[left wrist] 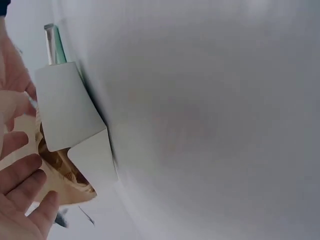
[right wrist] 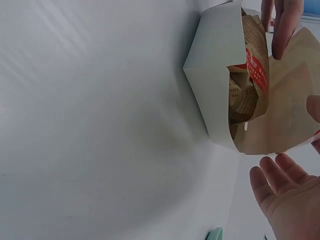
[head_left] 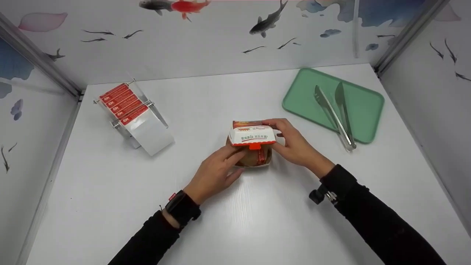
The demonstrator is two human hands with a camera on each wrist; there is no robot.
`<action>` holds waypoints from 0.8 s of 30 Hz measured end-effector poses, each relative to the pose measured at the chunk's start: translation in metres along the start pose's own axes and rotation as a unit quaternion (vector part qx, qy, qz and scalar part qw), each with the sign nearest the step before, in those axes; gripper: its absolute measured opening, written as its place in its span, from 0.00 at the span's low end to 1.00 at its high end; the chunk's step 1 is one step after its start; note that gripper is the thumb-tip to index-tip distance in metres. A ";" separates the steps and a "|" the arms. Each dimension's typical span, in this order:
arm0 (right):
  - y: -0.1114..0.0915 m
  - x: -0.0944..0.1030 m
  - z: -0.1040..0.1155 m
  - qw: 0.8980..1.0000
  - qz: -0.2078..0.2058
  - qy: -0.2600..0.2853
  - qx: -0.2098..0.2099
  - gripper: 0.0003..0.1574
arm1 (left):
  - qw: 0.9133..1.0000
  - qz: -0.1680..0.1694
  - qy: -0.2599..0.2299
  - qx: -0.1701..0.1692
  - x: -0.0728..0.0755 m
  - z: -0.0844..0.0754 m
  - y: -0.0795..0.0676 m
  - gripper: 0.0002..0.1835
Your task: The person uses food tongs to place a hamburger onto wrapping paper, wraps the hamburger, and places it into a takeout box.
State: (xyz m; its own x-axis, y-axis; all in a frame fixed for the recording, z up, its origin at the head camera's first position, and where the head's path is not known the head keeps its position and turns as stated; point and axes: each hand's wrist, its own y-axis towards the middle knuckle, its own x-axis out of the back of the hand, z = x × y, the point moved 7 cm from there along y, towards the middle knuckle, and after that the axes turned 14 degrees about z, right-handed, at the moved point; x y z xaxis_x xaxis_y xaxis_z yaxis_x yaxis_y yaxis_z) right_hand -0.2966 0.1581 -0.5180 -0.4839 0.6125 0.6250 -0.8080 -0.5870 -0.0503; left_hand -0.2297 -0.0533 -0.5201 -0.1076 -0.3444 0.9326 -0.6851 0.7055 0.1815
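Observation:
In the head view, a cardboard burger box (head_left: 252,134) stands mid-table, its printed lid tilted part-way down over a paper-wrapped burger (head_left: 250,158). Brown printed wrapping (right wrist: 255,75) shows inside the box in the right wrist view. My right hand (head_left: 294,145) grips the lid's right side, thumb near the front edge and fingers behind. At the left side is my left hand (head_left: 213,173), fingers extended, one fingertip over the wrapped burger and the thumb low beside the box. White outer walls of the box (left wrist: 70,107) face the left wrist view.
A green tray (head_left: 298,88) lies at the back right with metal tongs (head_left: 340,125) across it, handle end over its front edge. On the left, a clear rack holds several red-and-white cardboard pieces (head_left: 125,106). Printed walls enclose the table's back and sides.

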 end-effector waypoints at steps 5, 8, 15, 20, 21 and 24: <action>-0.010 -0.008 -0.002 1.000 0.007 -0.003 -0.009 0.41 | 0.986 -0.032 -0.123 0.111 0.006 0.022 -0.013 0.27; -0.017 -0.015 -0.003 1.000 0.017 0.001 -0.024 0.45 | 0.960 -0.020 -0.225 0.165 -0.002 0.034 -0.017 0.34; -0.027 -0.034 -0.007 0.997 0.046 0.042 -0.034 0.53 | 0.919 0.004 -0.343 0.197 -0.021 0.039 -0.018 0.39; -0.030 -0.044 -0.009 0.996 0.053 0.069 -0.038 0.59 | 0.920 -0.013 -0.323 0.222 -0.025 0.037 -0.018 0.40; -0.031 -0.045 -0.009 0.995 0.053 0.072 -0.038 0.60 | 0.921 -0.020 -0.318 0.224 -0.025 0.036 -0.018 0.40; -0.031 -0.047 -0.011 0.995 0.047 0.082 -0.043 0.60 | 0.930 -0.039 -0.289 0.223 -0.025 0.032 -0.018 0.39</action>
State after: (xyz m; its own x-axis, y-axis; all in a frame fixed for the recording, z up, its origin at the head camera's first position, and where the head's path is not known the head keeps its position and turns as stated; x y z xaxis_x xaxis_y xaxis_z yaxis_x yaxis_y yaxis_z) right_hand -0.2520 0.1534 -0.5541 -0.6015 0.6387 0.4798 -0.7787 -0.6030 -0.1733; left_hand -0.2379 -0.0778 -0.5566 -0.3265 -0.7498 0.5755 -0.9237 0.3821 -0.0263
